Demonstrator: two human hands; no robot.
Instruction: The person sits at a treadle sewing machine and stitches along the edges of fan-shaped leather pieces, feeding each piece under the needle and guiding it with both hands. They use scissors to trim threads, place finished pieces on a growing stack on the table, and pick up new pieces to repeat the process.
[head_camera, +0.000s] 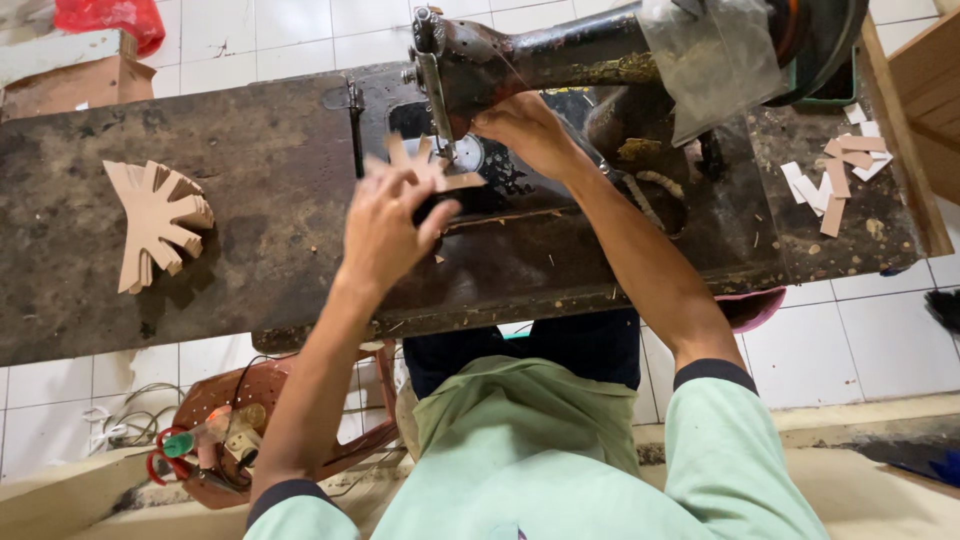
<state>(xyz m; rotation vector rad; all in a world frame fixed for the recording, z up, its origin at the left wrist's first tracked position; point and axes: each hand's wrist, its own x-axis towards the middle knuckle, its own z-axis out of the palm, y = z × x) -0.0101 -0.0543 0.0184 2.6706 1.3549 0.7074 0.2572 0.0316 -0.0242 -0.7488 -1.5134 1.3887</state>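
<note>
Stitching under way: my left hand (385, 225) fingers pinch one tan pronged cutout (425, 170) at the sewing machine (530, 60) needle, right hand (530, 130) fingers curled steadying it; a stack of cutouts (155, 220) waits on the desk (270, 150).

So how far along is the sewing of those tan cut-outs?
One tan pronged piece is at the needle of the sewing machine; the left hand holds it, the right hand is beside the needle. A stack of like pieces lies to the left; whether sewn or waiting, I cannot tell.

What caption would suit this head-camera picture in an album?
Both hands, left hand and right hand, guide a tan cut-out piece under an old black sewing machine; similar pieces are stacked nearby.
</note>
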